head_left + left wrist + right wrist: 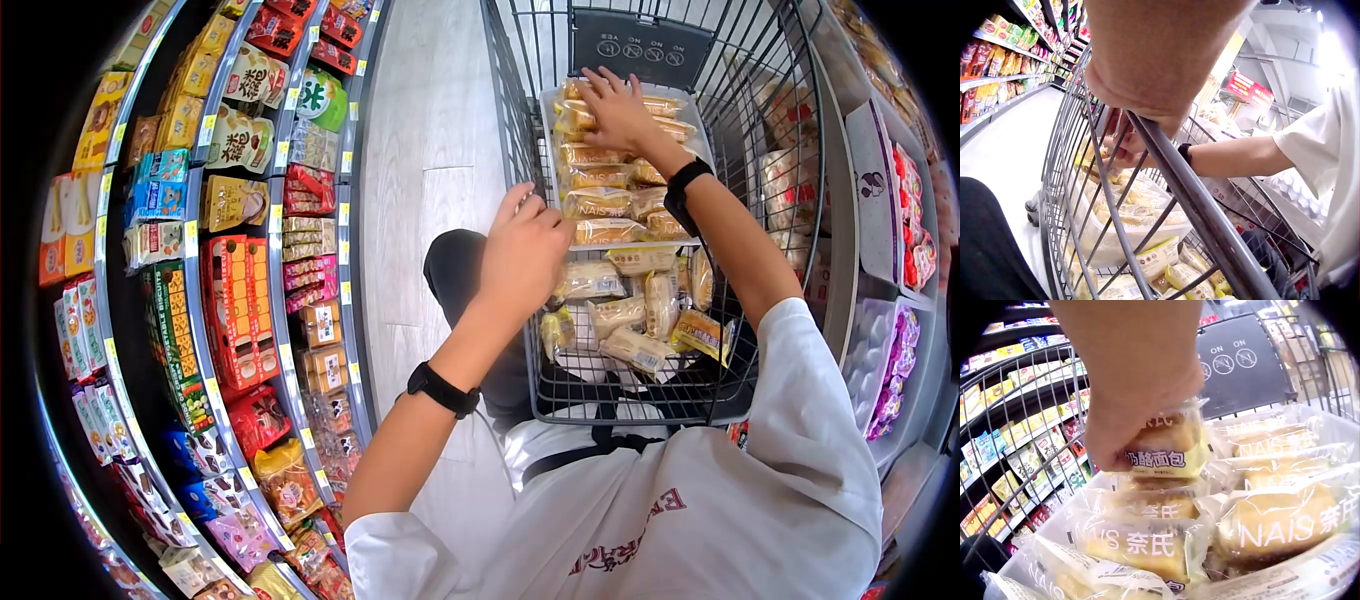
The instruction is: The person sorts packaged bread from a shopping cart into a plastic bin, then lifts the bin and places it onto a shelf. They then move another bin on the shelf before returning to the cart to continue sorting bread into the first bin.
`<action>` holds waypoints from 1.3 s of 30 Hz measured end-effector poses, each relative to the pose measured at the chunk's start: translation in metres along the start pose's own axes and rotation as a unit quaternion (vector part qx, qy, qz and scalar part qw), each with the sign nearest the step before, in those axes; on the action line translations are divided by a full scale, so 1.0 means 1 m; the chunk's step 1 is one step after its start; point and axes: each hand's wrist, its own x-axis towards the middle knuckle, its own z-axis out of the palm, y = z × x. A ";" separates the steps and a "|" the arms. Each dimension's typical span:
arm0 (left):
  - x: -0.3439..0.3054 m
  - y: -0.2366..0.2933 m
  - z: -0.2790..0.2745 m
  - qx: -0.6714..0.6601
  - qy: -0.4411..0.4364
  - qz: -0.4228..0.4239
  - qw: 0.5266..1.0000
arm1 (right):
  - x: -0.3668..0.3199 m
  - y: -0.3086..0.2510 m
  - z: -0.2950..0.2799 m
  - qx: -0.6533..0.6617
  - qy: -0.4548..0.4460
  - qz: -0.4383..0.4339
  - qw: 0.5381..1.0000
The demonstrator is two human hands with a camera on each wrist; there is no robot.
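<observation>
In the head view, my left hand lies over the side rim of the wire cart, its fingers bent around it; the left wrist view has this hand on the grey rail. My right hand is at the far end of a white tub of wrapped bread. The right wrist view shows that hand gripping a clear packet with a pale yellow band, raised over the other packets. Its far fingers are hidden.
Loose bread packets lie in the near part of the cart. Shelves of snacks line the left side, with pale floor between them and the cart. Bins with red and purple packets stand at the right.
</observation>
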 end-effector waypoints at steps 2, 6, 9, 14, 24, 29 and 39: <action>-0.001 0.000 0.002 0.000 0.003 -0.002 1.000 | 0.006 -0.004 0.002 -0.021 -0.081 0.018 0.996; 0.000 -0.001 0.004 0.025 0.033 -0.001 0.999 | 0.031 -0.015 -0.030 -0.010 -0.249 0.077 0.965; 0.000 0.000 0.002 0.025 0.028 0.000 0.999 | 0.035 -0.003 -0.023 0.008 -0.266 0.060 0.962; 0.001 0.000 0.001 0.026 0.023 0.000 0.999 | 0.020 0.013 -0.014 0.084 -0.183 -0.009 0.979; 0.001 0.000 0.001 0.028 0.021 0.001 0.999 | -0.001 0.021 -0.025 0.168 -0.023 0.004 0.985; -0.001 -0.001 0.003 0.028 0.027 0.004 0.999 | -0.008 0.012 -0.047 0.312 -0.122 0.012 0.942; -0.001 0.000 0.003 0.025 0.016 -0.006 1.000 | 0.024 0.028 -0.007 0.179 0.036 0.036 0.983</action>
